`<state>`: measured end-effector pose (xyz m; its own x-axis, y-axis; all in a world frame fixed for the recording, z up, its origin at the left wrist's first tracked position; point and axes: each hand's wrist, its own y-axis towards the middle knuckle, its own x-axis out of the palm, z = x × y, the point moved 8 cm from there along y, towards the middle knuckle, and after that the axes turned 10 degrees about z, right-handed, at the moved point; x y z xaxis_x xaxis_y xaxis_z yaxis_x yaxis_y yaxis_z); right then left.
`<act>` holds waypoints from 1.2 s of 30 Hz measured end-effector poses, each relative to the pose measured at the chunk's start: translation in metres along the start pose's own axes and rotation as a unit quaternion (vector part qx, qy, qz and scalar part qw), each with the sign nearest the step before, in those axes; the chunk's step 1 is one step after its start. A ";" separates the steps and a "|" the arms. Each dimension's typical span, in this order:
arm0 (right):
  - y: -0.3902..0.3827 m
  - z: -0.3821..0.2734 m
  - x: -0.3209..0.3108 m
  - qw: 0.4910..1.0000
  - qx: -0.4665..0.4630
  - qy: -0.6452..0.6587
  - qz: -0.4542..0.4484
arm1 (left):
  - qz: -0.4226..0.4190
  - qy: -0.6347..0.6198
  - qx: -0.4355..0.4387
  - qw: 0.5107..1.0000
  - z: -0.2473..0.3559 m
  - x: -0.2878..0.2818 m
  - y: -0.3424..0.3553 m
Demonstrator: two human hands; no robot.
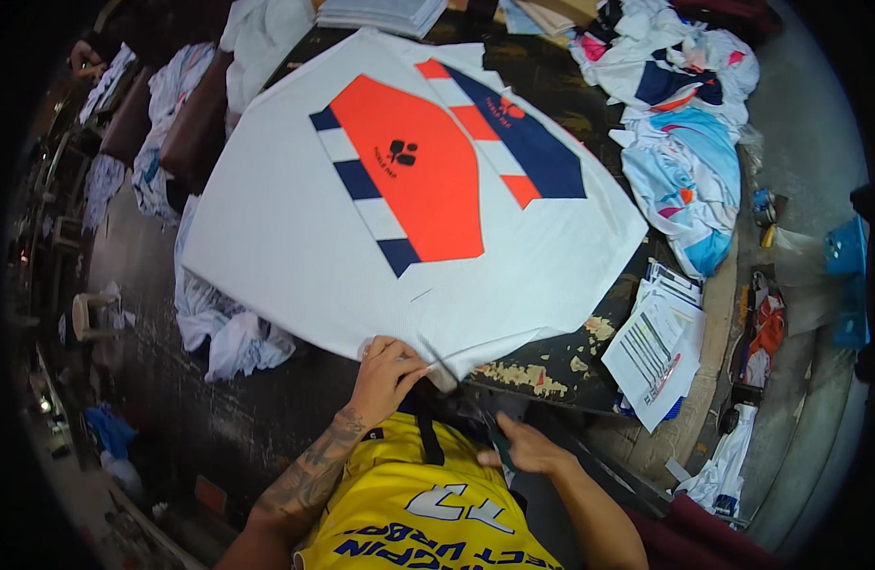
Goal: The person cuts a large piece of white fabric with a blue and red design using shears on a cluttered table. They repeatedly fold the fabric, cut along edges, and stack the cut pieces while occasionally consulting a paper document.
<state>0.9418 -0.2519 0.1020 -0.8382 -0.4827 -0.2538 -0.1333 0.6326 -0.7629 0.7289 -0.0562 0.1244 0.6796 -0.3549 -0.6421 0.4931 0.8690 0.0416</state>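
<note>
A large white fabric sheet [266, 237] lies spread over the dark table, printed with an orange-red panel [428, 180] and a navy panel [542, 152], each with a striped edge. At the sheet's near edge my left hand [392, 369] pinches the fabric between closed fingers. Below and to the right of it, my right hand [523, 446] grips a pair of scissors [499, 439] by dark handles. Their blades reach up to the fabric edge beside my left fingers, one lying over the cloth. The blades' lower part is hard to make out against the dark background.
Printed paper sheets [651, 356] lie at the table's right edge. Heaped printed fabric [684, 180] stands at the far right, and more white cloth [238, 347] hangs at the left. A folded stack [380, 14] sits at the back. A blue crate [846, 280] is at far right.
</note>
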 end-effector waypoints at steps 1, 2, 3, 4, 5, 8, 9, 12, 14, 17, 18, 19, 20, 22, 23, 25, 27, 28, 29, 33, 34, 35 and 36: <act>0.012 -0.009 -0.005 0.999 -0.003 0.019 0.032 | -0.022 0.015 -0.003 1.000 0.000 0.006 -0.002; 0.022 -0.006 -0.010 0.998 0.054 0.018 0.031 | 0.002 0.015 0.010 1.000 0.002 0.002 0.001; 0.028 -0.007 -0.012 0.995 0.081 0.045 0.033 | 0.003 0.016 0.011 1.000 0.002 0.003 0.001; 0.033 -0.009 -0.013 0.995 0.089 0.028 0.035 | 0.009 0.019 0.009 1.000 0.002 0.002 0.003; 0.033 -0.012 -0.016 0.995 0.091 0.019 0.038 | 0.002 0.022 0.019 1.000 0.002 0.002 0.004; 0.045 -0.025 -0.021 0.995 0.085 0.010 0.057 | -0.016 0.021 0.030 0.999 0.002 0.003 0.005; 0.053 -0.037 -0.022 0.996 0.052 0.031 0.070 | -0.022 0.017 0.028 0.999 0.001 0.003 0.006; 0.068 -0.051 -0.020 0.995 0.093 0.010 0.023 | -0.042 -0.024 0.023 0.999 -0.003 0.006 0.008; 0.080 -0.068 -0.026 0.995 0.091 0.024 0.043 | -0.065 -0.063 0.021 0.996 -0.007 0.010 0.011; 0.100 -0.105 -0.038 0.996 0.018 0.019 0.086 | -0.100 -0.084 0.009 0.991 -0.016 0.011 0.016; 0.104 -0.103 -0.034 0.994 0.082 0.056 0.039 | -0.127 -0.104 0.006 0.986 -0.017 0.013 0.017; 0.108 -0.105 -0.037 0.993 0.108 -0.007 0.036 | -0.114 -0.116 0.021 0.987 -0.016 0.007 0.020; 0.116 -0.119 -0.041 0.997 0.063 -0.002 0.047 | -0.126 -0.113 0.028 0.985 -0.017 0.007 0.022; 0.129 -0.134 -0.046 0.996 0.067 0.007 0.056 | -0.149 -0.125 0.017 0.981 -0.021 0.006 0.024; 0.137 -0.139 -0.046 0.995 0.083 0.015 0.043 | -0.156 -0.133 0.006 0.979 -0.024 0.005 0.025; 0.151 -0.154 -0.048 0.994 0.098 0.030 0.025 | -0.197 -0.152 0.001 0.969 -0.029 0.009 0.025; 0.163 -0.164 -0.052 0.990 0.139 0.022 0.012 | -0.205 -0.192 0.006 0.960 -0.033 0.009 0.027; 0.170 -0.175 -0.056 0.993 0.117 0.013 0.027 | -0.241 -0.188 0.011 0.952 -0.036 0.014 0.025; 0.179 -0.189 -0.063 0.995 0.085 0.020 0.048 | -0.265 -0.191 0.021 0.945 -0.038 0.017 0.025; 0.209 -0.222 -0.074 0.995 0.088 -0.020 0.039 | -0.339 -0.245 -0.004 0.908 -0.050 0.020 0.034; 0.216 -0.227 -0.076 0.994 0.101 -0.037 0.029 | -0.332 -0.262 -0.001 0.906 -0.051 0.017 0.042; 0.220 -0.226 -0.076 0.986 0.153 -0.067 0.012 | -0.368 -0.262 -0.018 0.892 -0.053 0.018 0.044; 0.227 -0.237 -0.077 0.990 0.139 -0.008 0.023 | -0.369 -0.289 -0.037 0.883 -0.056 0.015 0.052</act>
<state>0.8508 0.0727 0.0899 -0.8312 -0.4686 -0.2992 0.0567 0.4640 -0.8840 0.7348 0.0029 0.0739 0.3632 -0.9314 0.0246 0.8946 0.3412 -0.2887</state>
